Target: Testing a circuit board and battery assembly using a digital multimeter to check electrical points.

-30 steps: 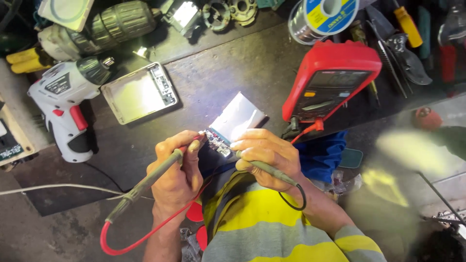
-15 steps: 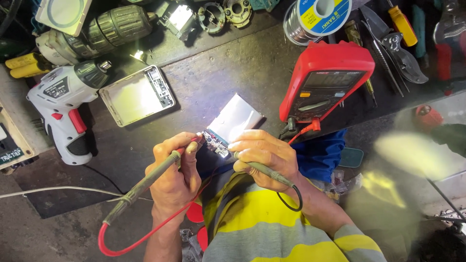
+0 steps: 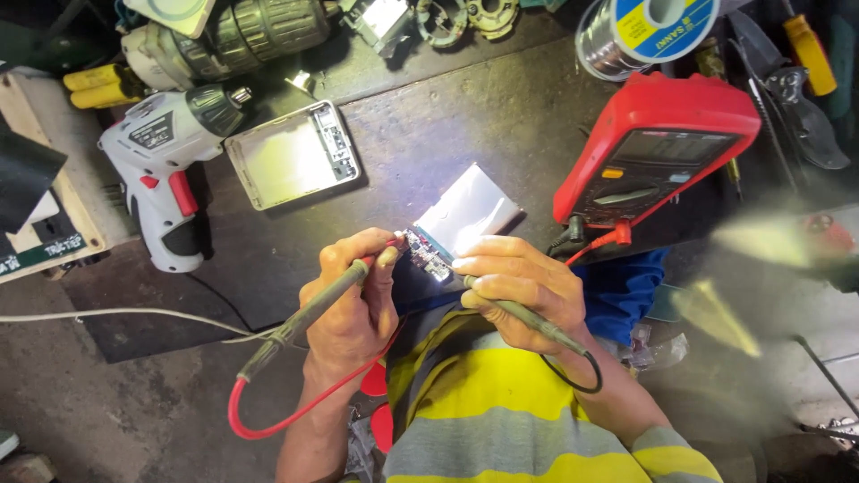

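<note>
**Two probes on a small circuit board**

The left hand [image 3: 353, 309] is closed around a grey meter probe with a red lead [image 3: 300, 326], thumb and fingers pinching it near the tip, and the red cable loops down past the wrist. The right hand [image 3: 519, 286] is closed the same way around a grey probe with a black lead [image 3: 528, 320], whose cable curls back under the forearm. Both probe tips meet on a small dark circuit board [image 3: 422, 252] fixed to the near end of a flat silver battery pack [image 3: 465, 215], which lies tilted on the dark, worn workbench [image 3: 465, 116] (a bright light glares off its foil face, so the board's details are hard to make out).

Just right of the pack stands a red handheld multimeter [image 3: 658, 148], its leads plugged in at the bottom edge. To the left lies an open silver metal case [image 3: 291, 156], and beside that a white and grey cordless screwdriver with a red trigger [image 3: 165, 165]. A spool of solder wire [image 3: 649, 31] sits at the top edge, behind the meter.
</note>
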